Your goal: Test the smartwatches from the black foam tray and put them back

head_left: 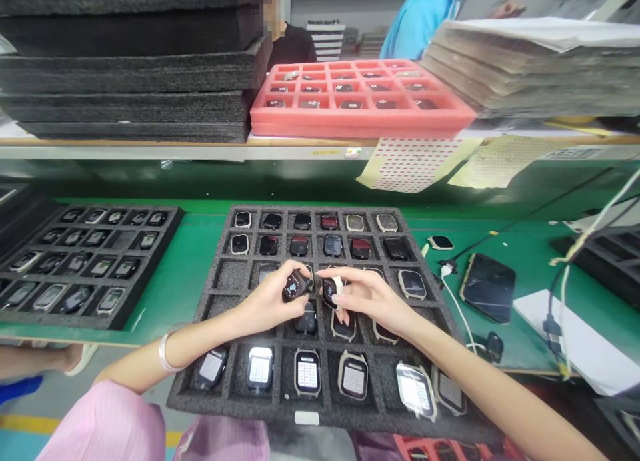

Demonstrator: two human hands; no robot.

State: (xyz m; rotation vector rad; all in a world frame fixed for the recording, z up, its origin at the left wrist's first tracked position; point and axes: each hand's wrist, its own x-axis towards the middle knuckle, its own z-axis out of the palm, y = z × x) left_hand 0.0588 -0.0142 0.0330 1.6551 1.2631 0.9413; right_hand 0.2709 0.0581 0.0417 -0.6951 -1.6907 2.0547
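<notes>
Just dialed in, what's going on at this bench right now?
A person holds one small watch body in each hand over a black foam tray on the green bench. The left hand has a grip on a dark watch body; the right hand pinches another watch body close beside it. Most tray pockets hold watch bodies, and the front row's screens are lit. A second black tray lies to the left, and a red tray sits on the shelf behind.

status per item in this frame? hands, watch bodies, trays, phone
left hand: shut on dark watch body
right hand: shut on second watch body
front-row watches: screens lit
black foam tray: mostly filled, some cells bare
red tray: partly filled
phone: screen dark
</notes>
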